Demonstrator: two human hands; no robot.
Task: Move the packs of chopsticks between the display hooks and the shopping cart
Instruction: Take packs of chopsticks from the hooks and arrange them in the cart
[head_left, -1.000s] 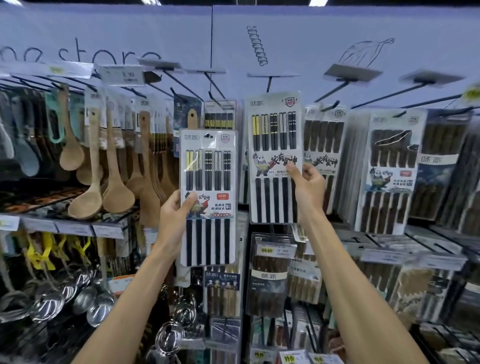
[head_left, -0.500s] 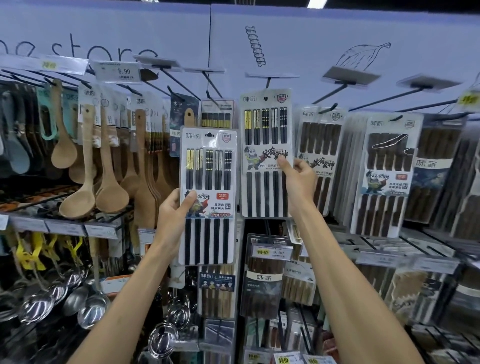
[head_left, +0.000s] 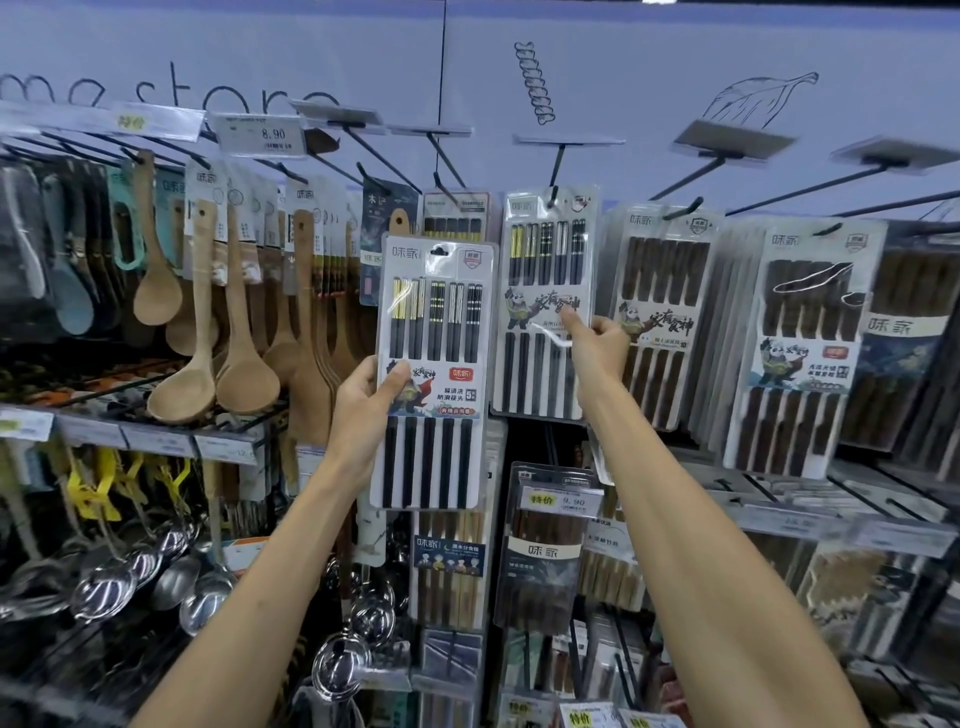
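Hands are both raised to the display. The left hand (head_left: 363, 400) grips a clear plastic pack of black chopsticks with gold and silver banded tops (head_left: 431, 374) at its left edge, the thumb lying across the printed label and the fingers curled behind. That pack is upright in front of the rack, off the hooks, with its hang slot at the top. The right hand (head_left: 597, 348) pinches the right edge of a second panda-labelled pack of black chopsticks (head_left: 540, 260), the forefinger stretched over the label. The top of this second pack meets the tip of a black wire hook (head_left: 555, 193) under the pale blue wall panel (head_left: 623, 78). The two packs stand side by side, edges just apart. Pale wooden spoons (head_left: 197, 384) hang close on the left of the left hand, and packs of dark brown wooden chopsticks (head_left: 660, 312) crowd the right hand's far side. More packs hang below both forearms. A white price tag reading 8.90 (head_left: 262, 136) sits up on the left.
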